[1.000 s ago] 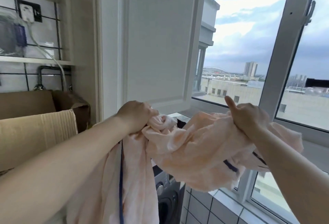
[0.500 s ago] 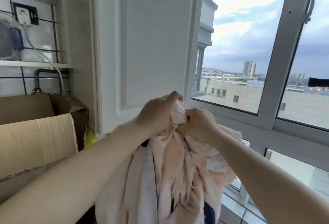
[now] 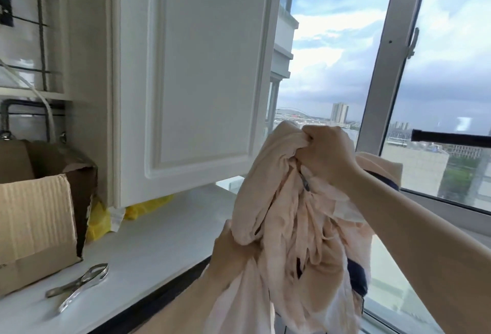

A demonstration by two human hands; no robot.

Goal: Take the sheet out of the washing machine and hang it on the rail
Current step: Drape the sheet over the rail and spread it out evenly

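The pale pink sheet (image 3: 287, 217) with dark blue trim hangs bunched in front of me, over the counter's right end. My right hand (image 3: 325, 154) grips its top in a fist, held up near the window. Lower down, my left hand (image 3: 228, 251) clutches a fold of the sheet from the left side. A black rail (image 3: 451, 138) juts in from the right edge at about the height of my right hand, a short way to its right. The washing machine is out of sight.
A white cabinet door (image 3: 196, 73) hangs above the white counter (image 3: 148, 248). On the counter sit an open cardboard box (image 3: 34, 222), a metal clip (image 3: 79, 284) and a yellow bag (image 3: 101, 218). Window frame (image 3: 385, 62) to the right.
My hands, together at the sheet's top, have separated: the right rose and moved right toward the rail, the left dropped down along the sheet. The view turned rightward and the counter came into sight.
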